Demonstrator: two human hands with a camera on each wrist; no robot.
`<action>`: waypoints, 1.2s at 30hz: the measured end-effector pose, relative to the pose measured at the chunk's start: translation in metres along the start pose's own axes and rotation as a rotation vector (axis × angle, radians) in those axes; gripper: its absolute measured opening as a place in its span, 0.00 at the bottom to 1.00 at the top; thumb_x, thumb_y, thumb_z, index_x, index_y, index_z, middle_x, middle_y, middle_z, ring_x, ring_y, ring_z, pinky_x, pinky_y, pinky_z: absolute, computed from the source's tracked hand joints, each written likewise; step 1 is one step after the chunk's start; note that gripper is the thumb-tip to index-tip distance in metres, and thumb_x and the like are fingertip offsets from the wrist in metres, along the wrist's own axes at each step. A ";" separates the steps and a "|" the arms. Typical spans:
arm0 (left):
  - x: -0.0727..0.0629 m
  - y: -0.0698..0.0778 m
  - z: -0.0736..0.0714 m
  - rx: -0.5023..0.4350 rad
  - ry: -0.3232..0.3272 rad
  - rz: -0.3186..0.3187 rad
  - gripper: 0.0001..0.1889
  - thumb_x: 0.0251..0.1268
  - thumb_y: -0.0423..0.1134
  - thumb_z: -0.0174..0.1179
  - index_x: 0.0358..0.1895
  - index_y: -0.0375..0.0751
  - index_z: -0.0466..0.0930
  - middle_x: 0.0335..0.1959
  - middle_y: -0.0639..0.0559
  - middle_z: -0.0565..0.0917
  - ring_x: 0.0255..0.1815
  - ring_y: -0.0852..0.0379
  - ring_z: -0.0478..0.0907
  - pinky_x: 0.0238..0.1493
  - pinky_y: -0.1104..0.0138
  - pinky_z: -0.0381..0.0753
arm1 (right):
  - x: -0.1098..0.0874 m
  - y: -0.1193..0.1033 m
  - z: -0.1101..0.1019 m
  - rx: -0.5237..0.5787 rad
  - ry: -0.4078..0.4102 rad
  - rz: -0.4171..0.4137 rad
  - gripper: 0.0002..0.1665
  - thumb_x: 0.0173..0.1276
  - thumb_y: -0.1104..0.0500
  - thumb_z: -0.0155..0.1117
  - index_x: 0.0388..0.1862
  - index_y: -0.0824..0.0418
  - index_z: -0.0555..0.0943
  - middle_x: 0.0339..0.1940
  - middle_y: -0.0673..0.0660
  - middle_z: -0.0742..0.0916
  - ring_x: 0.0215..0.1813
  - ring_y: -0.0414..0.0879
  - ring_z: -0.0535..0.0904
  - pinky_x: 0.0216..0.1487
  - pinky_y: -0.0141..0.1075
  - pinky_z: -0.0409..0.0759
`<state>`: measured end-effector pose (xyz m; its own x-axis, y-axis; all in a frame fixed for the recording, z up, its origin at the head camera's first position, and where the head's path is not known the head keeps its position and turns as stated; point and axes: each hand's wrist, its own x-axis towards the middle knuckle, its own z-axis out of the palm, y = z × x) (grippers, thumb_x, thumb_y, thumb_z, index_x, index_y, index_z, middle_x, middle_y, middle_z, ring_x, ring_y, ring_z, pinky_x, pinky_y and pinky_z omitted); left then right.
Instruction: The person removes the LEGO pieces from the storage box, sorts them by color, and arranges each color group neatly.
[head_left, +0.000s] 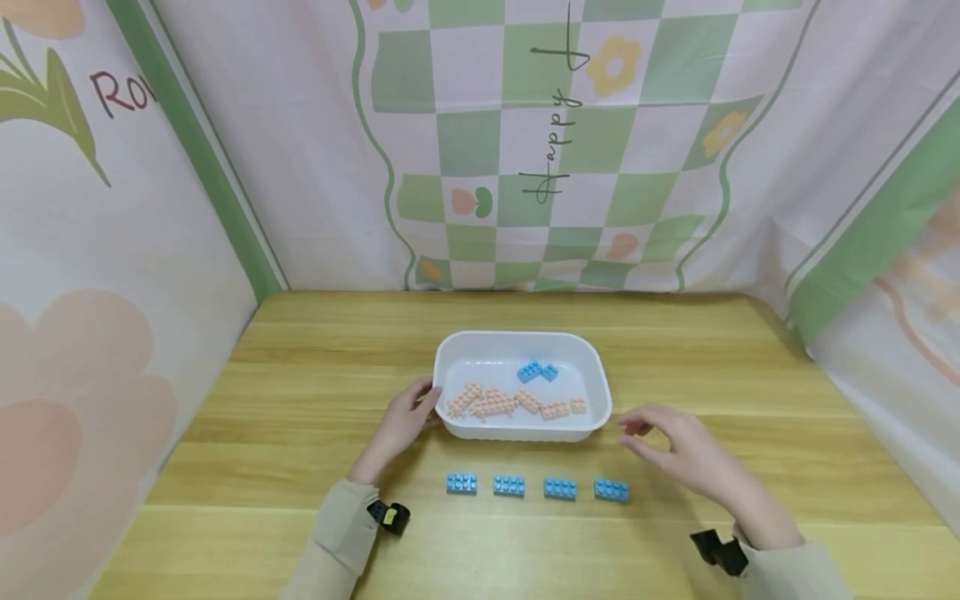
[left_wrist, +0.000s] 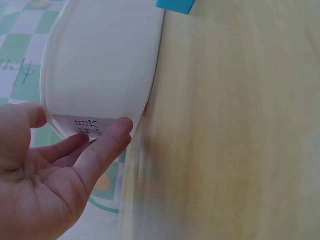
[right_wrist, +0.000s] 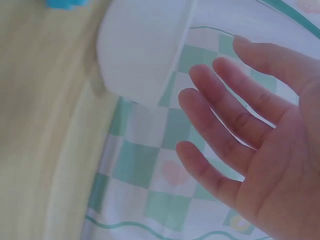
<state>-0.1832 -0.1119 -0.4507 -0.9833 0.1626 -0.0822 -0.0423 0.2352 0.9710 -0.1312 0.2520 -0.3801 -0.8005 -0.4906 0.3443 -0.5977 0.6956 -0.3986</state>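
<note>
A white plastic tray (head_left: 517,432) stands on the table, with pale peach toy bricks (head_left: 495,406) and a few blue bricks (head_left: 530,372) inside. My left hand (head_left: 405,419) holds its left end. In the left wrist view the thumb is at the rim and the fingers lie against the labelled end wall (left_wrist: 107,122). Off the tray's right end, my right hand (head_left: 678,446) hovers with loosely bent fingers and nothing in them; a gap to the tray (right_wrist: 140,50) shows in the right wrist view. In front lies a row of blue bricks (head_left: 509,486), spaced apart.
The wooden table (head_left: 322,333) extends around the tray on all sides. Behind it hangs a green-and-white checked curtain (head_left: 525,167), and printed cloth (head_left: 112,250) closes off the left side.
</note>
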 end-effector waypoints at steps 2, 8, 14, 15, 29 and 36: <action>0.000 0.000 0.000 0.004 0.001 -0.001 0.24 0.74 0.43 0.45 0.67 0.33 0.62 0.66 0.34 0.67 0.57 0.40 0.76 0.48 0.64 0.84 | 0.008 -0.001 -0.003 0.004 -0.011 0.014 0.11 0.56 0.65 0.69 0.40 0.59 0.83 0.34 0.47 0.87 0.37 0.37 0.80 0.37 0.34 0.83; 0.000 0.001 0.000 0.005 0.005 -0.006 0.24 0.74 0.43 0.45 0.67 0.33 0.63 0.65 0.34 0.67 0.56 0.41 0.77 0.48 0.64 0.84 | 0.033 -0.002 -0.005 0.003 -0.049 0.031 0.10 0.61 0.63 0.66 0.43 0.58 0.83 0.37 0.51 0.87 0.39 0.42 0.81 0.39 0.38 0.83; 0.000 0.001 -0.001 0.006 0.009 -0.001 0.24 0.74 0.43 0.46 0.67 0.34 0.63 0.65 0.34 0.68 0.56 0.40 0.76 0.48 0.64 0.84 | 0.061 0.005 0.002 0.054 -0.141 0.092 0.11 0.65 0.59 0.62 0.47 0.57 0.82 0.41 0.52 0.87 0.43 0.45 0.80 0.48 0.48 0.81; 0.000 0.001 -0.001 0.006 0.009 -0.002 0.24 0.74 0.43 0.46 0.67 0.34 0.63 0.65 0.34 0.68 0.56 0.40 0.76 0.48 0.63 0.84 | 0.065 0.007 0.004 0.064 -0.153 0.099 0.11 0.66 0.59 0.62 0.47 0.58 0.81 0.41 0.52 0.86 0.44 0.46 0.80 0.49 0.49 0.80; 0.000 0.000 -0.001 -0.001 0.010 0.011 0.24 0.74 0.43 0.46 0.66 0.34 0.64 0.64 0.34 0.69 0.55 0.41 0.77 0.47 0.63 0.85 | 0.104 0.026 0.032 0.094 -0.200 0.074 0.13 0.64 0.62 0.62 0.47 0.65 0.80 0.42 0.60 0.86 0.42 0.50 0.81 0.50 0.53 0.80; 0.000 0.000 -0.001 0.010 0.006 0.010 0.23 0.74 0.43 0.46 0.66 0.34 0.64 0.64 0.34 0.70 0.55 0.41 0.77 0.47 0.64 0.85 | 0.114 0.031 0.043 0.115 -0.237 0.070 0.12 0.63 0.66 0.63 0.46 0.67 0.81 0.42 0.61 0.85 0.42 0.50 0.80 0.48 0.51 0.81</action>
<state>-0.1831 -0.1127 -0.4501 -0.9847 0.1587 -0.0715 -0.0312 0.2435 0.9694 -0.2430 0.1954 -0.3901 -0.8199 -0.5620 0.1094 -0.5309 0.6747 -0.5127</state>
